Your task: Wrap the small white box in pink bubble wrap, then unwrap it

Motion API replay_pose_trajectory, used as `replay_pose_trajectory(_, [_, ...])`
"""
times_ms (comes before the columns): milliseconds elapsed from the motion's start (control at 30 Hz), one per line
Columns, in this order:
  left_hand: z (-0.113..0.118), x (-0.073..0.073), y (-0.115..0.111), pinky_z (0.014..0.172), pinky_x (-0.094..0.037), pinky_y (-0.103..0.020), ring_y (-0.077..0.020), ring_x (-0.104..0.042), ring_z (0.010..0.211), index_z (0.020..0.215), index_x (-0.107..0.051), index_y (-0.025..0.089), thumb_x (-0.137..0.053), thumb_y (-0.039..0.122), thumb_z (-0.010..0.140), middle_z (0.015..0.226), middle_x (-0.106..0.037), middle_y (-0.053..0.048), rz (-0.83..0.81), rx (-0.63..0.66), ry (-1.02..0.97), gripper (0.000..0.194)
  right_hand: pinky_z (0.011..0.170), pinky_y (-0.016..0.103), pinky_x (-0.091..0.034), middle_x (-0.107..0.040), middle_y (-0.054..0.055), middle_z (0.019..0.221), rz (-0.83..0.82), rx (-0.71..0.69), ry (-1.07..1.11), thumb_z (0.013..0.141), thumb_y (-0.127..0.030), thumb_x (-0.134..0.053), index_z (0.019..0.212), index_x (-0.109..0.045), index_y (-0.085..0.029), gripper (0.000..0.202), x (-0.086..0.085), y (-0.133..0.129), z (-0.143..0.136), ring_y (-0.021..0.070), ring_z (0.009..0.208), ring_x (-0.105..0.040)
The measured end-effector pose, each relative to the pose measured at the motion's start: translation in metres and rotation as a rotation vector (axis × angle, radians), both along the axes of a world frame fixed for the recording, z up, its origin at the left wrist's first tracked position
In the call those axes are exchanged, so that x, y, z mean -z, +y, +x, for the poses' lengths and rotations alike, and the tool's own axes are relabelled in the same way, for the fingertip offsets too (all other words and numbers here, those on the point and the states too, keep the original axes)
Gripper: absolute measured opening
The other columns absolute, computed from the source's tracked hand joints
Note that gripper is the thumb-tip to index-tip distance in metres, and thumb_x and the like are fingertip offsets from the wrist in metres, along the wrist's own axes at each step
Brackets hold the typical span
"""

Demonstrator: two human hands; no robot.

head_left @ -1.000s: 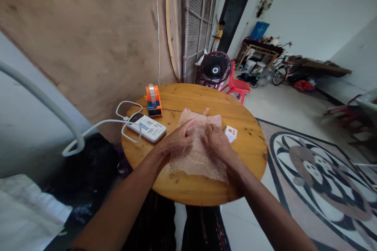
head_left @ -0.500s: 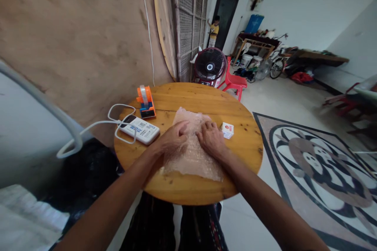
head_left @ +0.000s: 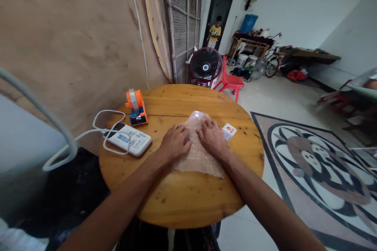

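A sheet of clear bubble wrap (head_left: 198, 160) lies on the round wooden table (head_left: 165, 200) in front of me. My left hand (head_left: 176, 141) presses palm down on its left side, fingers stretched forward. On its right side rests my right hand (head_left: 211, 137), also palm down with fingers flat. Just beyond my right hand is a small white box (head_left: 229, 131) with red print. To the left of my left hand lies a white power bank (head_left: 134, 141) with a looped white cable (head_left: 101, 130). An orange and blue tape dispenser (head_left: 137, 106) stands behind it.
Past the table are a dark fan (head_left: 206, 67) and a red plastic chair (head_left: 231, 80). A person in a yellow shirt (head_left: 215, 33) stands by the doorway. A brown wall (head_left: 88, 39) runs along the left. A panda floor design (head_left: 321, 164) lies to the right.
My left hand has flattened over the bubble wrap's left side, and the wrap now looks narrower. My right hand stays on it. The view has shifted slightly. The person at the doorway has changed pose.
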State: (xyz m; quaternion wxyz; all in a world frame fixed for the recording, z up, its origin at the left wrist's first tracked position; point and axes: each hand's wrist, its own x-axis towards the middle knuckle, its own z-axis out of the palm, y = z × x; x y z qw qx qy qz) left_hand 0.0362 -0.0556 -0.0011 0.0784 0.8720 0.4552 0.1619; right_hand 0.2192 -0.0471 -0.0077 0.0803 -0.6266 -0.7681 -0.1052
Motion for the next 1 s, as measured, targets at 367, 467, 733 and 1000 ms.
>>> replay_pose_trajectory(367, [-0.013,0.007,0.005,0.107,-0.034,-0.046,-0.0321,-0.045,0.122,0.114,-0.058,0.013,-0.055,0.039,0.084,0.126,-0.055,-0.016,-0.009,0.067,-0.049,0.04,0.093,0.04,-0.038,-0.059,0.015,0.121,-0.021,-0.027,-0.038,0.099,-0.035,-0.033,0.112,-0.06,-0.014,0.036,-0.003,0.005,0.003,0.0289,0.108,-0.05])
replay_pose_trajectory(467, [-0.016,0.007,0.007,0.107,-0.033,-0.048,-0.0345,-0.044,0.124,0.118,-0.055,0.012,-0.058,0.044,0.082,0.131,-0.052,-0.018,-0.041,0.024,-0.042,0.049,0.091,0.041,-0.038,-0.059,0.016,0.123,-0.012,0.005,-0.055,0.099,-0.036,-0.034,0.114,-0.059,-0.013,0.037,-0.003,0.006,0.005,0.0299,0.108,-0.05])
replay_pose_trajectory(733, [-0.018,0.007,0.008,0.097,-0.038,-0.045,-0.0324,-0.05,0.113,0.107,-0.059,0.017,-0.059,0.048,0.079,0.12,-0.057,-0.014,0.001,-0.028,-0.005,0.043,0.091,0.041,-0.036,-0.061,0.017,0.117,-0.006,0.077,-0.038,0.099,-0.042,-0.034,0.111,-0.06,-0.013,0.041,-0.004,0.005,0.013,0.0289,0.108,-0.052])
replay_pose_trajectory(1000, [-0.016,0.003,0.005,0.098,-0.038,-0.043,-0.0295,-0.05,0.113,0.111,-0.057,0.02,-0.054,0.046,0.083,0.123,-0.056,-0.011,0.023,-0.06,-0.01,0.038,0.087,0.042,-0.036,-0.059,0.017,0.126,0.077,0.065,-0.065,0.096,-0.035,-0.043,0.117,-0.06,-0.011,0.036,0.0,0.006,0.014,0.0306,0.107,-0.052])
